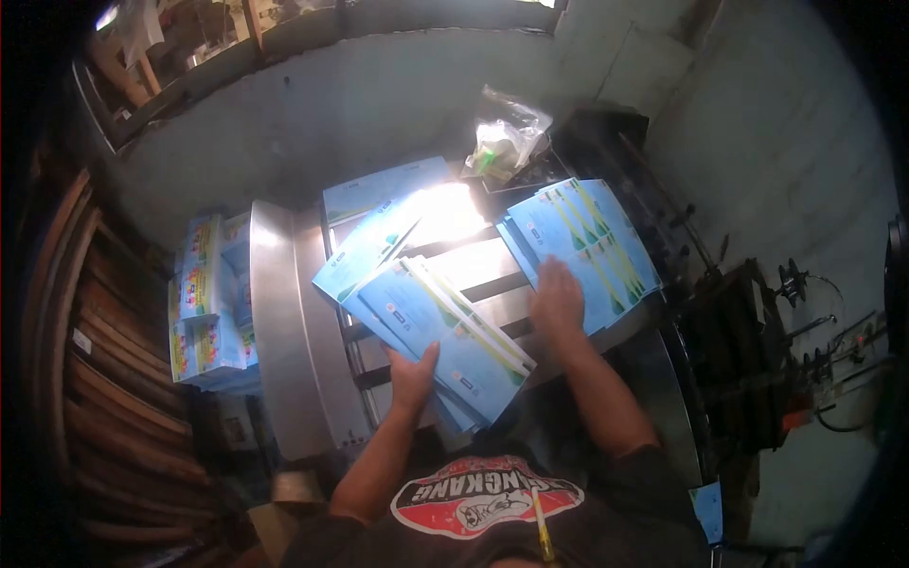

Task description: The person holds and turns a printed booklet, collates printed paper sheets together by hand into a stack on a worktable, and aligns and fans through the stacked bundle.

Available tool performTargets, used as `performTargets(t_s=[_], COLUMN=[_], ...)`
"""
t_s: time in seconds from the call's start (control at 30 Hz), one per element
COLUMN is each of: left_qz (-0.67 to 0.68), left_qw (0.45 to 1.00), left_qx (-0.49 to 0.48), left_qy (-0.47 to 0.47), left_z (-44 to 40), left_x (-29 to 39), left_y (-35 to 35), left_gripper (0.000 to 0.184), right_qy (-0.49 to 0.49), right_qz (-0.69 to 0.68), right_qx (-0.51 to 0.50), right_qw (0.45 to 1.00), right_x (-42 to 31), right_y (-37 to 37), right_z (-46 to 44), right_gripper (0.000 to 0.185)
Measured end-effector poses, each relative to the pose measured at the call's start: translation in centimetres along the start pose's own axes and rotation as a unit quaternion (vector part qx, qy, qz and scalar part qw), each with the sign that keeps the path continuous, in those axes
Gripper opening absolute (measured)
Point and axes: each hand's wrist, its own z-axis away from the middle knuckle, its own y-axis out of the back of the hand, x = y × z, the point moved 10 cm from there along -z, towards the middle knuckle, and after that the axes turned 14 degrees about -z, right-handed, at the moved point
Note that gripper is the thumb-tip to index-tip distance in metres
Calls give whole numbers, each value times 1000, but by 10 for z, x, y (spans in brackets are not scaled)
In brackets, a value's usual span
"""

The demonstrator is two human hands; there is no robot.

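Blue printed sheets (445, 331) lie fanned in a stack at the near middle of the metal table. My left hand (414, 377) grips the lower left edge of this stack, its thumb on top and its other fingers hidden beneath. To the right is a second pile of blue sheets (592, 241) with yellow-green bands. My right hand (557, 298) rests at that pile's lower left side, fingers stretched out and close together. More blue sheets (374, 248) lie behind the first stack.
A clear plastic bag (507, 142) sits at the back. Left of the table, beyond a raised metal panel (294, 331), are colourful printed packs (208, 293). Wooden frames (114, 379) line the far left. Dark machinery (729, 350) stands at the right.
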Motion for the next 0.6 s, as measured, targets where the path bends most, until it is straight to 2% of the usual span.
performTargets(t_s=[0.03,0.07,0.1,0.17,0.2,0.23,0.3,0.33,0.4,0.43,0.47,0.5,0.53,0.57,0.6], left_qz=[2,5,6,-1,-2,-5,-9,-22,-32,-18,-4,-5,3,11,18], left_qw=[1000,1000,1000,1000,1000,1000,1000,1000,999,1000,1000,1000,1000,1000,1000], left_qx=[-7,-11,-6,-7,-7,0,2,-1,-3,-2,-1,-5,-4,-1,-18], left_qy=[-2,-3,-2,19,18,8,-1,-1,-5,7,18,17,18,20,6], left_z=[-3,-5,-5,0,-1,-1,1,0,-5,-3,0,0,0,1,-2], left_x=[-8,-8,-7,1,1,1,-2,-5,0,4,6,10,11,11,11], left_y=[-2,-2,0,0,0,1,1,1,-2,-1,-2,-3,-3,-1,-5], left_gripper=[85,85,85,84,84,84,83,82,82,81,80,80,79,79,82], right_qy=[21,-24,-19,-39,31,30,-23,-26,46,133,144,137,110,198,166], right_qz=[66,88,86,79,102,102,31,32,9,-91,-115,-73,-126,-191,-224], right_qx=[102,78,77,30,63,63,-29,-29,-59,-51,-105,-175,-246,-246,-282], right_qw=[992,993,993,996,992,992,999,999,997,986,977,972,955,929,918], right_x=[-1,21,34,66,65,62,55,48,8,-36,-62,-84,-118,-144,-140], right_y=[18,12,7,-17,-25,-15,9,14,11,22,3,-26,-18,-24,-28], right_z=[0,-5,-8,-10,-11,-15,-20,-15,-8,11,29,48,68,86,84], right_gripper=[52,63,63,58,36,36,19,19,15,14,15,18,25,31,35])
